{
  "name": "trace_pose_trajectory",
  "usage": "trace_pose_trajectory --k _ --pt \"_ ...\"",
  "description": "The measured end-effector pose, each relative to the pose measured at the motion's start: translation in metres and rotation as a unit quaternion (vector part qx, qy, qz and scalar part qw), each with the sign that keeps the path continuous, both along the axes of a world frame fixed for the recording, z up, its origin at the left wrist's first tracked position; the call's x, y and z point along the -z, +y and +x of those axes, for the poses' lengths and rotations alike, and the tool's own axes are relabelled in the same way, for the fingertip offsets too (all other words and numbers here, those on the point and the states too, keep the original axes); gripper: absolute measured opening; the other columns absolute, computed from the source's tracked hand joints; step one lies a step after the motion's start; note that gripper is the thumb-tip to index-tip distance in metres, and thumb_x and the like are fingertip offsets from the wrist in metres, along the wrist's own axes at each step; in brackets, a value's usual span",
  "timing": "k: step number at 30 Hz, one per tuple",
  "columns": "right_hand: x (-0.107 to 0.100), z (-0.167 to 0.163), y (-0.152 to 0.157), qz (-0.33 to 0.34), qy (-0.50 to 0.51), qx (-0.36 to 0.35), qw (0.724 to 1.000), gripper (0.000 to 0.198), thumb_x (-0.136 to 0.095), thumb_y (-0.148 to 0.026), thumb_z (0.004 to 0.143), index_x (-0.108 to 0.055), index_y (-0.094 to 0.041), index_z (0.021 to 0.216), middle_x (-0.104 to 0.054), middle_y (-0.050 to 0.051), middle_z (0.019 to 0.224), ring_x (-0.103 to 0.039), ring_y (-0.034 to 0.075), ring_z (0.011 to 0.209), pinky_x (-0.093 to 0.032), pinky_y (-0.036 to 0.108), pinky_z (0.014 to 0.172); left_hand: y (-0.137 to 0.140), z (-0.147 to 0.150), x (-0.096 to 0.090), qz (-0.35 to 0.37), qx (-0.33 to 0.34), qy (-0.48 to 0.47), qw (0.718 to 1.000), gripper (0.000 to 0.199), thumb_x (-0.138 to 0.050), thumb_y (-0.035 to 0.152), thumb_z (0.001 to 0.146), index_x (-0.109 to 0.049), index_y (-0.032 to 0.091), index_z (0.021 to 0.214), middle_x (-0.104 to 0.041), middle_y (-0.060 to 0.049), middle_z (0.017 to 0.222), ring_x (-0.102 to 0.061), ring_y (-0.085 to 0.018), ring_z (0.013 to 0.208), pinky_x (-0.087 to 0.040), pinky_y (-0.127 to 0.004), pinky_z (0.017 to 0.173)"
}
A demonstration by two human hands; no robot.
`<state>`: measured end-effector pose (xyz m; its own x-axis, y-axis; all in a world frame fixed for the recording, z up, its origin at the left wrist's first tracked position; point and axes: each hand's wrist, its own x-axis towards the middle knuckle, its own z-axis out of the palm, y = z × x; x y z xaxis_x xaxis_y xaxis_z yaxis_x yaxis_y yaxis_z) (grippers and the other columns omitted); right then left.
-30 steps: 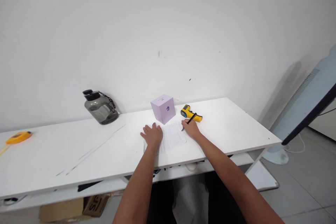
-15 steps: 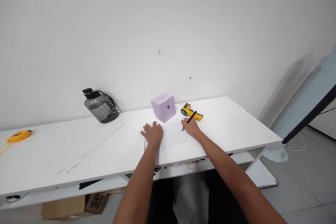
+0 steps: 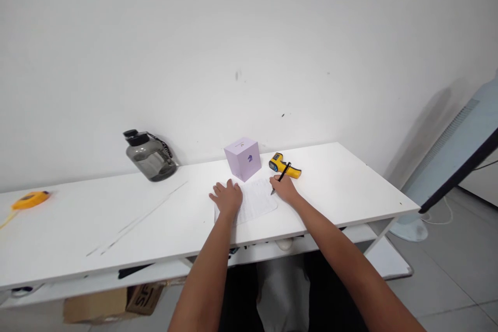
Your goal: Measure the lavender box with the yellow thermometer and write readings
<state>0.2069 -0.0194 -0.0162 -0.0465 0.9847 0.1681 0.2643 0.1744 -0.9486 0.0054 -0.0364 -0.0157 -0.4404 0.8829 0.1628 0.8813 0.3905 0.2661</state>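
A sheet of paper (image 3: 254,201) lies on the white desk, covered with faint lines of writing or print. My left hand (image 3: 227,198) rests flat on its left side, fingers spread. In my right hand (image 3: 284,188) is a black pen (image 3: 281,177), held in a writing grip with its tip down at the sheet's upper right. Just behind the paper stands a lilac box (image 3: 243,160) with a small purple emblem. A yellow and black infrared thermometer (image 3: 284,165) lies right behind my right hand.
A grey water bottle (image 3: 151,157) stands at the back left by the wall. An orange tape measure (image 3: 31,199) lies at the far left. Below the desk are a shelf (image 3: 163,270) and a cardboard box (image 3: 97,305). A pale blue appliance (image 3: 447,150) leans at the right.
The pen has tilted slightly and its tip has moved a little to the right. My left hand stays in place on the paper; the whole view has shifted very slightly.
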Motion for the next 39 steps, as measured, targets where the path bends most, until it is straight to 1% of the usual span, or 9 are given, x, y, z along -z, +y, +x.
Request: trace_pose_trajectory --k 5,9,14,19,23,26,29,35,39 --pt "-0.001 0.001 0.001 0.000 0.017 0.009 1.000 0.034 -0.051 -0.040 0.076 -0.037 -0.023 0.051 -0.038 -0.005 0.050 -0.038 0.013 0.056 -0.031 0.027 0.057 -0.001 -0.001 0.001 0.011 0.005 0.000 1.000 0.054 -0.027 0.038 0.097 -0.049 0.017 0.141 -0.035 -0.026 0.154 -0.026 -0.042 0.146 -0.019 -0.064 0.113" --pt "-0.002 0.001 0.001 0.015 0.048 0.029 0.998 0.043 -0.048 -0.054 0.084 -0.051 -0.021 0.057 -0.053 0.000 0.059 -0.052 0.017 0.066 -0.040 0.029 0.065 0.000 -0.002 0.002 0.016 0.013 -0.009 1.000 0.056 -0.027 0.039 0.096 -0.049 0.015 0.141 -0.034 -0.027 0.154 -0.025 -0.043 0.146 -0.018 -0.065 0.113" --pt "-0.002 0.001 -0.008 0.048 -0.036 0.001 0.998 0.049 -0.046 -0.063 0.088 -0.065 -0.021 0.072 -0.067 0.002 0.076 -0.061 0.019 0.078 -0.044 0.030 0.073 0.001 -0.002 0.003 0.021 0.012 -0.022 0.999 0.056 -0.029 0.040 0.096 -0.049 0.011 0.139 -0.033 -0.029 0.154 -0.025 -0.043 0.146 -0.016 -0.065 0.114" --pt "0.003 -0.001 -0.009 0.172 -0.222 -0.070 0.957 0.028 -0.045 -0.033 0.095 -0.067 -0.023 0.108 -0.069 0.003 0.104 -0.063 0.018 0.093 -0.046 0.029 0.082 0.003 -0.002 0.004 0.044 -0.004 -0.027 0.999 0.067 -0.030 0.048 0.095 -0.042 0.002 0.141 -0.034 -0.032 0.152 -0.026 -0.043 0.146 -0.016 -0.063 0.115" --pt "0.007 -0.007 -0.006 0.155 -0.312 -0.090 0.933 0.042 -0.043 -0.014 0.091 -0.059 -0.024 0.129 -0.066 0.005 0.116 -0.063 0.018 0.093 -0.045 0.028 0.078 0.003 0.001 0.003 0.059 0.009 -0.056 0.997 0.098 -0.033 0.074 0.086 -0.026 0.001 0.151 -0.032 -0.032 0.154 -0.023 -0.044 0.147 -0.015 -0.064 0.116" --pt "0.005 -0.010 -0.008 0.154 -0.383 -0.094 0.906 0.049 -0.041 -0.011 0.091 -0.053 -0.025 0.137 -0.063 0.007 0.120 -0.063 0.018 0.094 -0.043 0.027 0.073 0.007 0.003 0.003 0.069 0.037 -0.041 0.996 0.109 -0.036 0.081 0.081 -0.016 0.003 0.155 -0.029 -0.029 0.156 -0.020 -0.041 0.149 -0.013 -0.062 0.118" --pt "-0.001 -0.008 -0.006 0.171 -0.417 -0.051 0.891 0.049 -0.038 -0.011 0.093 -0.052 -0.023 0.138 -0.063 0.008 0.118 -0.061 0.019 0.094 -0.042 0.029 0.075 0.016 0.004 0.003 0.062 0.052 -0.028 0.996 0.116 -0.040 0.083 0.077 -0.012 0.004 0.156 -0.027 -0.027 0.158 -0.018 -0.041 0.149 -0.009 -0.061 0.119" --pt "-0.004 0.007 0.023 0.158 -0.427 0.183 0.871 0.037 -0.042 -0.029 0.098 -0.059 -0.016 0.127 -0.062 0.016 0.119 -0.053 0.028 0.112 -0.034 0.041 0.094 0.037 -0.002 0.001 0.023 0.083 -0.053 0.995 0.126 -0.048 0.085 0.069 -0.002 0.008 0.158 -0.017 -0.021 0.163 -0.006 -0.039 0.152 -0.004 -0.061 0.120" --pt "0.003 0.008 0.043 0.098 -0.448 0.205 0.865 0.056 -0.047 -0.051 0.095 -0.051 -0.014 0.137 -0.058 0.020 0.130 -0.049 0.032 0.117 -0.029 0.047 0.098 0.048 -0.008 -0.001 0.007 0.103 -0.065 0.992 0.135 -0.056 0.085 0.061 0.002 0.011 0.158 -0.012 -0.019 0.165 0.006 -0.037 0.153 0.005 -0.062 0.119"
